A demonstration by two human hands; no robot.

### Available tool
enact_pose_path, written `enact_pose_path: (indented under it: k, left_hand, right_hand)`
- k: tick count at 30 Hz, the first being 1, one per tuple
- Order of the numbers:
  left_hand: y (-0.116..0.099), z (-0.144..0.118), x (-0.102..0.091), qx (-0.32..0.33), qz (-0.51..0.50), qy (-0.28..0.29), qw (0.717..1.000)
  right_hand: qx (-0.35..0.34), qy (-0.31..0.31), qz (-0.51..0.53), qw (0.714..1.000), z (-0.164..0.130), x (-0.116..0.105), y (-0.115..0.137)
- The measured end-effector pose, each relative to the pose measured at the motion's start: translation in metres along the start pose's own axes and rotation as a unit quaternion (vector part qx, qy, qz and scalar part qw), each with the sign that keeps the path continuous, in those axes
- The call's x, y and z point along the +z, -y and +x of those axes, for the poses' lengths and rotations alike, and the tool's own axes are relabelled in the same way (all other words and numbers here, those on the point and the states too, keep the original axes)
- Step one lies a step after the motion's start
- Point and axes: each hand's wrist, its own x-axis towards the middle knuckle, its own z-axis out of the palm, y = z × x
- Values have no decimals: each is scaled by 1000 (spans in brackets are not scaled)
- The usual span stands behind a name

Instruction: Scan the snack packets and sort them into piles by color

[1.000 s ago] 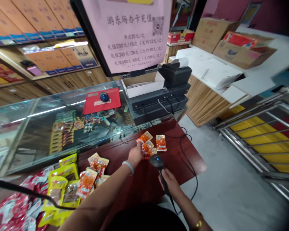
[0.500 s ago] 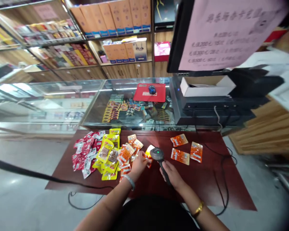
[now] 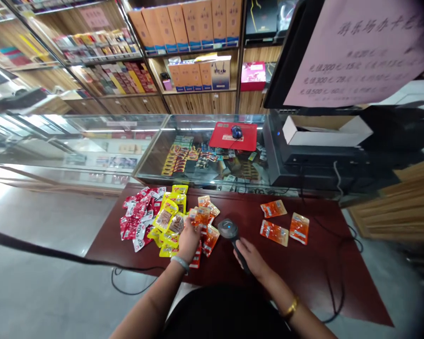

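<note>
My right hand (image 3: 250, 258) is closed around the handle of a dark barcode scanner (image 3: 229, 229), its head tilted over the table. My left hand (image 3: 190, 241) is over the orange snack packets, fingers pinched at the edge of an orange packet (image 3: 202, 215). Another orange packet (image 3: 210, 241) lies between that hand and the scanner. Left of my left hand is a pile of yellow snack packets (image 3: 165, 216), and beyond it a heap of red and white packets (image 3: 137, 219). Apart on the right lie three orange packets (image 3: 274, 232).
The dark red table (image 3: 268, 278) meets a glass display counter (image 3: 151, 162). On the counter are a red mouse pad (image 3: 219, 136) with a mouse (image 3: 236, 132), a white open box (image 3: 325, 134) and a monitor with a pink notice (image 3: 353, 56). Black cables (image 3: 342, 282) run along the right.
My left hand has moved left from beneath the scanner to the orange pile. The bright scanner light on the packet is gone. The view has shifted slightly, and my right hand still holds the scanner.
</note>
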Motion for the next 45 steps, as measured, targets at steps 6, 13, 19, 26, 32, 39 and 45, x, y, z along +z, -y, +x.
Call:
enact_pose_path:
  k: [6, 13, 19, 26, 32, 39, 45]
  left_hand:
    - [-15, 10, -4, 31, 170, -10, 985]
    - [-37, 6, 9, 160, 259, -123, 945]
    - [-112, -15, 55, 374, 201, -62, 903]
    - [-199, -33, 130, 475, 226, 108, 844]
    - [-224, -32, 150, 454, 265, 122, 842]
    - [-179, -27, 132, 398, 235, 206, 862]
    - [-120, -24, 102, 297, 147, 195, 923]
  right_hand:
    - [-14, -33, 26, 999, -13, -17, -9]
    - [-31, -83, 59, 994, -35, -49, -21]
    - [-33, -138, 107, 984, -56, -79, -34]
    - [-29, -207, 160, 965, -81, -101, -55]
    - [-23, -238, 185, 953, -92, -107, -65]
    - [-28, -221, 172, 960, -88, -102, -55]
    - [-19, -171, 144, 975, -70, -89, -42]
